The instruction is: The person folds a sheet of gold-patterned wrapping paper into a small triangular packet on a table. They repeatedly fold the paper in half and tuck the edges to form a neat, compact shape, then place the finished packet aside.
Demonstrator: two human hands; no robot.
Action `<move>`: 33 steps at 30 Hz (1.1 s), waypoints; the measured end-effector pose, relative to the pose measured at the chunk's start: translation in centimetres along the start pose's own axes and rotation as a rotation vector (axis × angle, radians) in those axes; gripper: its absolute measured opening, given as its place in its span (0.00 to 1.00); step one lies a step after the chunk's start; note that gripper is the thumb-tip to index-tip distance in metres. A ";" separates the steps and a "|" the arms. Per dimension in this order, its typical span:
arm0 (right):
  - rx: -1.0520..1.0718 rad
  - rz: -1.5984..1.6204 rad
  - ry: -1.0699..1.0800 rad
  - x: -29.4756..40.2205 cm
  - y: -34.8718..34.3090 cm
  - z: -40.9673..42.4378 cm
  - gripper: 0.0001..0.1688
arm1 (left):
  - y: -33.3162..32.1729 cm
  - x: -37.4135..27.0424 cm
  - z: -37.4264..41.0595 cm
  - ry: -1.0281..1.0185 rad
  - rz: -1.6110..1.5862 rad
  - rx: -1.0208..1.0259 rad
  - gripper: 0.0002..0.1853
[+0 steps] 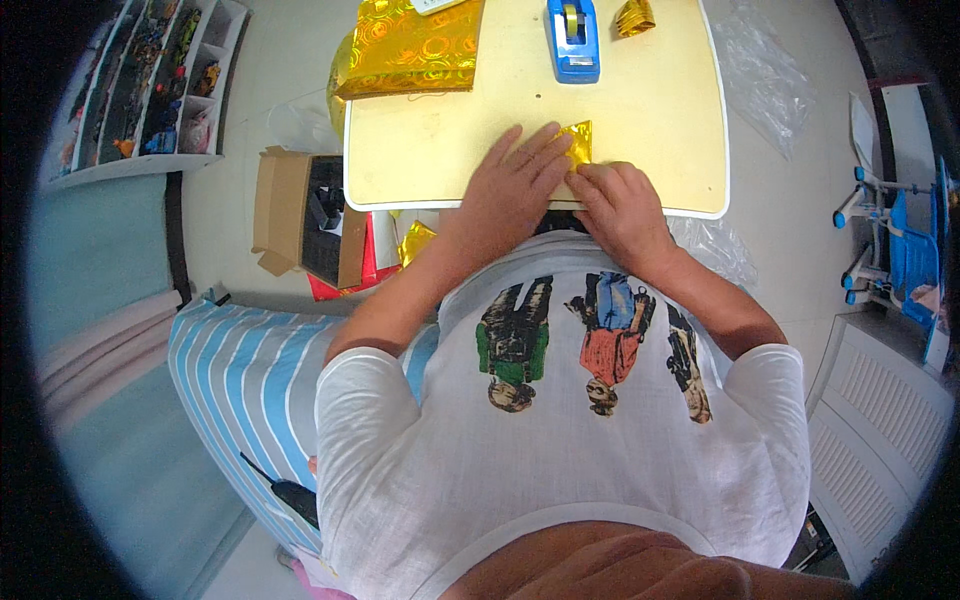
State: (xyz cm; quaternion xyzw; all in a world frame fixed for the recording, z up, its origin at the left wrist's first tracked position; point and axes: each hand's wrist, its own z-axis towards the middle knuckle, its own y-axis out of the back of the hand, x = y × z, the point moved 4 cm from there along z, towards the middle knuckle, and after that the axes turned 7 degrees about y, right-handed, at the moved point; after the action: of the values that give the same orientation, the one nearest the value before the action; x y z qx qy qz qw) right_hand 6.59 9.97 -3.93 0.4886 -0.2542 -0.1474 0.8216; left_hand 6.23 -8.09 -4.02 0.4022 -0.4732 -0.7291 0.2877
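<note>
A small piece of shiny gold foil paper lies on the pale yellow tabletop, close to its front edge. My left hand rests flat over the left side of the foil, its fingers extended and fingertips on the paper. At the foil's lower end, my right hand has its thumb and bent fingers on the paper, pinching it at the edge. The foil's lower left part is hidden beneath my hands.
Farther back on the table stand a blue tape dispenser, a bundle of folded gold foil and a large gold foil stack. An opened cardboard box sits on the floor at left. A striped bed is nearby.
</note>
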 end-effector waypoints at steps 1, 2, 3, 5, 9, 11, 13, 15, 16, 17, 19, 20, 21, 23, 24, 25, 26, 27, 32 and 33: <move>-0.007 0.034 0.010 -0.1 -0.5 -0.2 0.31 | -0.4 -0.3 -0.5 0.025 -0.041 -0.029 0.22; -0.013 0.067 0.021 -0.2 -0.8 -0.5 0.31 | -0.7 -0.5 -0.8 0.020 -0.071 -0.051 0.26; -0.022 0.062 0.037 -0.2 -0.7 -0.5 0.30 | -0.8 -0.5 -1.0 0.027 -0.078 -0.058 0.24; -0.040 0.053 0.068 -0.1 -0.1 -0.3 0.29 | -1.0 -0.6 -1.3 0.039 -0.091 -0.073 0.20; -0.097 -0.020 0.088 -0.2 0.9 0.3 0.29 | -0.1 -0.8 -1.3 0.044 -0.173 -0.070 0.23; -0.092 -0.004 0.082 -0.2 0.8 0.3 0.28 | -0.2 -1.0 -1.4 0.036 -0.154 -0.091 0.24; -0.085 0.021 0.086 -0.5 0.5 0.2 0.29 | -0.3 -1.1 -1.5 0.058 -0.165 -0.189 0.22; -0.086 0.048 0.082 -0.8 0.4 0.3 0.29 | -0.3 -1.2 -1.4 0.074 -0.163 -0.251 0.20; -0.090 0.062 0.077 -1.0 0.5 0.5 0.29 | -0.3 -1.2 -1.3 0.080 -0.155 -0.264 0.18; -0.094 0.076 0.071 -1.1 0.7 0.6 0.28 | -0.3 -1.2 -1.2 0.086 -0.148 -0.278 0.17; -0.048 0.083 0.040 -1.4 1.1 0.9 0.27 | -0.2 -1.1 -1.0 0.050 -0.116 -0.327 0.14; -0.026 0.086 0.024 -1.5 1.3 1.0 0.26 | -0.1 -1.1 -1.0 0.033 -0.100 -0.352 0.13; -0.016 0.093 0.025 -1.5 1.3 1.1 0.26 | 0.0 -1.1 -0.9 0.029 -0.093 -0.353 0.13; 0.002 0.107 0.027 -1.7 1.4 1.3 0.24 | 0.1 -0.9 -0.9 0.021 -0.081 -0.355 0.14; 0.008 0.098 0.031 -1.7 1.4 1.4 0.23 | 0.2 -0.9 -0.9 0.017 -0.084 -0.358 0.14; 0.014 0.089 0.036 -1.8 1.5 1.6 0.23 | 0.3 -0.9 -0.9 0.013 -0.087 -0.362 0.13; 0.020 0.081 0.041 -1.8 1.4 1.7 0.22 | 0.3 -0.8 -0.9 0.009 -0.090 -0.366 0.13; 0.013 0.070 0.027 -2.0 1.3 1.7 0.20 | 0.2 -0.8 -0.8 0.012 -0.091 -0.365 0.11; -0.049 0.111 -0.149 -2.1 0.9 2.3 0.13 | -0.8 -0.6 -0.7 0.108 -0.067 -0.400 0.09; -0.074 0.116 -0.171 -2.0 0.9 2.4 0.12 | -0.8 -0.7 -0.6 0.136 -0.079 -0.416 0.09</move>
State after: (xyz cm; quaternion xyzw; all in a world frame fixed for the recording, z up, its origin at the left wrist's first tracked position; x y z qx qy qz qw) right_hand 3.56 9.64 -2.79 0.4281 -0.3454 -0.1501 0.8215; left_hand 7.04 -7.47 -4.68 0.4004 -0.2761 -0.7929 0.3670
